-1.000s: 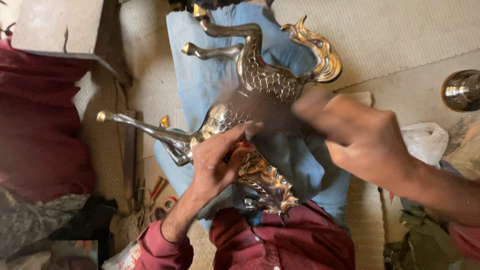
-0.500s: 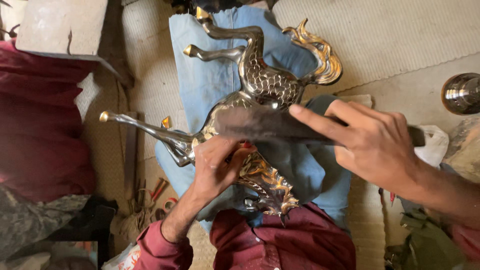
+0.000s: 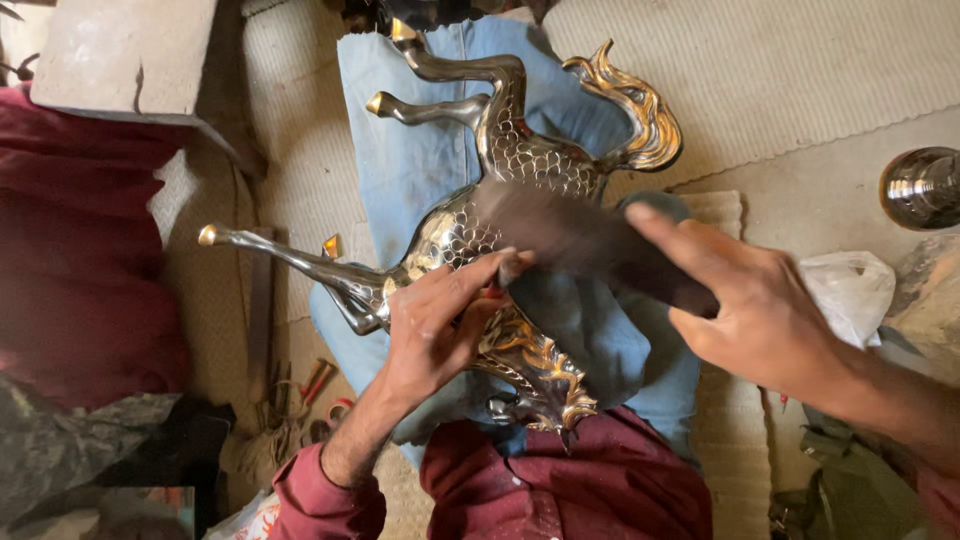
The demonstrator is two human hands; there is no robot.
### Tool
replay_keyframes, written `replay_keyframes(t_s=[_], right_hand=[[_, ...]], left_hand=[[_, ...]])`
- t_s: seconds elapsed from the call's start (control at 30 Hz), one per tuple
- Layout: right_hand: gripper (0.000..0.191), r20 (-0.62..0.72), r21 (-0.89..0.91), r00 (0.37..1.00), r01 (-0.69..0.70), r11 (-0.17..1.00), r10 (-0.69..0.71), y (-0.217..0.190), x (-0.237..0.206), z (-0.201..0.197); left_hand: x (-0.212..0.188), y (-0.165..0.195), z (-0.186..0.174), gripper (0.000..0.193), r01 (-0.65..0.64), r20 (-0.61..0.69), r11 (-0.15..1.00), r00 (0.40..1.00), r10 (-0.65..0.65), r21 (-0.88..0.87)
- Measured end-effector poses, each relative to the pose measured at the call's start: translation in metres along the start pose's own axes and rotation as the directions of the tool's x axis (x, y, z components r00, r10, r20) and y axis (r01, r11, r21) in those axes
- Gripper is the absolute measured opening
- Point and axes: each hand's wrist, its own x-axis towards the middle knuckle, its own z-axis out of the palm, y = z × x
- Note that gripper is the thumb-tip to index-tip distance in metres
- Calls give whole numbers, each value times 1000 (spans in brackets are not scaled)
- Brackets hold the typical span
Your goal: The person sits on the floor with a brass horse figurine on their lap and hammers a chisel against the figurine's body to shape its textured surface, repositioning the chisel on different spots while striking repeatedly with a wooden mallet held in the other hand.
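A shiny brass horse figure (image 3: 500, 160) with a scaled body and flame-like tail lies across blue cloth (image 3: 420, 150) over my lap. My left hand (image 3: 435, 325) presses on the horse's chest near the neck, fingers spread on the metal. My right hand (image 3: 745, 310) grips a long dark flat tool (image 3: 570, 235), blurred by motion, laid across the horse's body. The horse's head (image 3: 540, 385) sits close to my maroon shirt.
A stone block (image 3: 120, 50) lies at top left beside red fabric (image 3: 80, 230). A round metal object (image 3: 920, 185) sits at the right edge, with a white plastic bag (image 3: 850, 290) below it. Small tools (image 3: 300, 400) lie on the woven mat at lower left.
My right hand has shifted with the dark tool along the horse's body, ending a little further left. My left hand has stayed pressed on the horse.
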Motion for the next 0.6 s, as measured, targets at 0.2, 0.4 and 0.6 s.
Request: replay_keyframes(t_s=[0.2,0.4,0.6], right_hand=[[92,-17,-138,1000,-6,990,4,5,-8,-3],[95,38,-111,998,-49,993,54,7,-15,0],[98,21,-92,998,-51,994,53,6,-19,0]], left_hand=[[0,0,0,59,5,0,998,1000,-5,62],[1,-4,-2,58,3,7,997,1000,-4,78],[1,-5,-3,65,-8,41,1000,999,7,22]])
